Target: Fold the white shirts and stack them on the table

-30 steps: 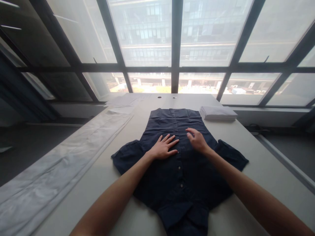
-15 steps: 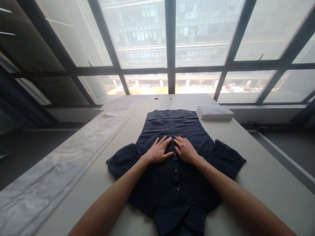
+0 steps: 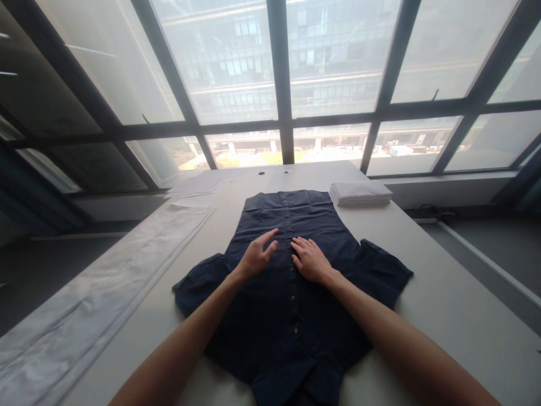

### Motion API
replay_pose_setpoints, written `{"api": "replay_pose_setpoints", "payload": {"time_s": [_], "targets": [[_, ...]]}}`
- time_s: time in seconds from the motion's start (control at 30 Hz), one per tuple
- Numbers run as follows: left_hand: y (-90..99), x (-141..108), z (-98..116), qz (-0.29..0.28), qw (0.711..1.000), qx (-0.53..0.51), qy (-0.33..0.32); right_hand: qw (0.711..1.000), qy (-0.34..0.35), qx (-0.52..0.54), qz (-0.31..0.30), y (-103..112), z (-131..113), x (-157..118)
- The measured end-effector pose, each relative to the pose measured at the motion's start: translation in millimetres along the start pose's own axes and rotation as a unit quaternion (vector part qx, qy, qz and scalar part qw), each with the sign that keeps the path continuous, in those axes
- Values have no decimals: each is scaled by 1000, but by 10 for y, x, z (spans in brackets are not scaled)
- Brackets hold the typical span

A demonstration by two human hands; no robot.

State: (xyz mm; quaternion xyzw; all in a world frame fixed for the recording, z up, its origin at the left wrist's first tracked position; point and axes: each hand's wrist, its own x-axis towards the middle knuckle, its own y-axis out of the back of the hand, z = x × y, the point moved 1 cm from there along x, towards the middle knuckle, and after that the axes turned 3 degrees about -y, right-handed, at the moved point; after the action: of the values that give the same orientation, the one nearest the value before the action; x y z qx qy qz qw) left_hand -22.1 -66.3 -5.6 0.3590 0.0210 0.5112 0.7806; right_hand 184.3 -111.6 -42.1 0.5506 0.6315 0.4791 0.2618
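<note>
A dark navy short-sleeved shirt lies spread out, buttons up, with its collar nearest to me and its hem at the far end. My left hand is over the left half of the shirt, turned on its side with thumb and fingers apart; whether it touches the cloth is hard to tell. My right hand lies flat on the shirt, just right of the button line, palm down and fingers stretched out. Neither hand holds anything.
The shirt rests on a white table. Behind it on the right sits a stack of folded white cloth. A long, shiny whitish cloth runs along the left side, with white sheets beyond it. Large windows stand behind the table.
My left hand has moved left from the button line and turned from palm down onto its side. My right hand stays on the shirt. The whole view has shifted and tilted slightly.
</note>
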Motion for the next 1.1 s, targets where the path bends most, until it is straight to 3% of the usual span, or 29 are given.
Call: {"api": "replay_pose_setpoints", "payload": {"time_s": [0.07, 0.2, 0.33, 0.43, 0.53, 0.7, 0.83, 0.93, 1.03, 1.1], "targets": [[29, 111, 65, 16, 988, -144, 59, 1000, -1, 3, -1, 6, -5, 2], [-86, 316, 50, -59, 907, -367, 198, 1000, -10, 12, -4, 18, -21, -4], [-184, 449, -193, -134, 840, -451, 271, 1000, -4, 16, 2, 30, -33, -14], [-35, 539, -437, -147, 822, -481, 266, 1000, -2, 16, 5, 35, -31, -15], [297, 644, -700, -74, 835, -474, 270, 1000, -4, 17, 6, 34, -21, -11], [861, 815, -1042, 149, 887, -327, 289, 1000, -2, 19, 9, 12, -3, -3], [950, 877, -1042, 211, 922, -208, 252, 1000, -3, 22, 9, -6, 5, 5], [795, 752, -903, 185, 952, -145, 194, 1000, -3, 22, 11, -8, 8, 3], [568, 416, -697, 56, 995, 29, 74, 1000, -2, 26, 13, -6, 6, -8], [454, 119, -566, -32, 988, 149, 19, 999, 1, 33, 16, 2, -4, -16]]}}
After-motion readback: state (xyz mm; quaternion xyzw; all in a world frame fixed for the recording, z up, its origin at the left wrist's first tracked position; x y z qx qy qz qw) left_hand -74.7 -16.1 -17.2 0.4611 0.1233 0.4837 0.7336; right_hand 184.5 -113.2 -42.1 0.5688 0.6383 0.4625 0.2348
